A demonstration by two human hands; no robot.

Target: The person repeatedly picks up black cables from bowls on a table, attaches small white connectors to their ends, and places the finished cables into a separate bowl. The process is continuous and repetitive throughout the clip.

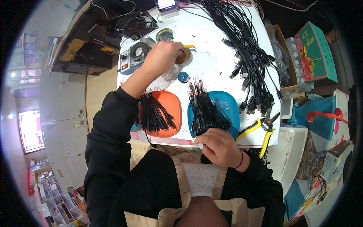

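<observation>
My left hand is closed over the far part of the table, its fingers curled down. From its fingertips juts a thin yellow stick-like thing, apparently in its grip. Just below that sits a small round brown piece. At the near edge my right hand is pinched on a small white piece, whose kind does not show. It is beside a blue tray heaped with black cables. Left of that, an orange tray carries more black cables with stripped ends.
A soldering station, fan and round tin stand far left. A blue tape roll lies mid-table. Black USB cables cover the right side, near yellow-handled wire strippers. Boxes stand beyond the right edge.
</observation>
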